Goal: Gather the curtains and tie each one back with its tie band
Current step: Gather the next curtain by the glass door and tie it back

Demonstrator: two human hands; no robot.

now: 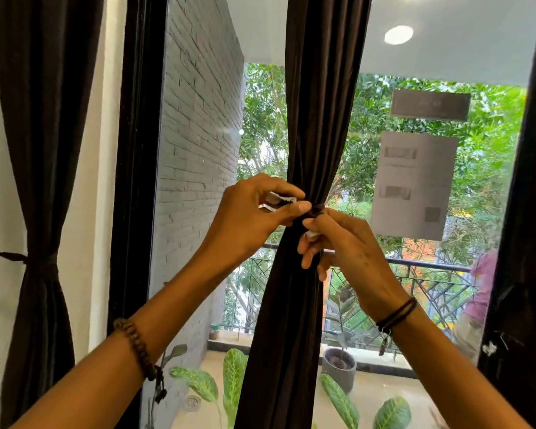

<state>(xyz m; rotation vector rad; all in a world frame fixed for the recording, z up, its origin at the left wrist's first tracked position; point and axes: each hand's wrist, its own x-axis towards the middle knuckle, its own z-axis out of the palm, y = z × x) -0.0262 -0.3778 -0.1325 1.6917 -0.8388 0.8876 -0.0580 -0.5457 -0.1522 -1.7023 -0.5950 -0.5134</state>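
Observation:
A dark brown curtain (319, 113) hangs in front of the window, bunched narrow at hand height. A dark tie band (314, 211) wraps its waist. My left hand (251, 218) pinches one end of the band, which shows a white strip, just left of the curtain. My right hand (344, 239) pinches the other end, also with a white patch, right below the wrap. A second dark curtain (41, 150) at the far left is gathered and held by its own tie band (28, 259).
A black window frame (136, 181) stands between the two curtains, another black post (526, 243) at the right edge. Grey papers (415, 184) are stuck on the glass. Outside are a balcony railing, potted plants (339, 365) and a person (477, 298).

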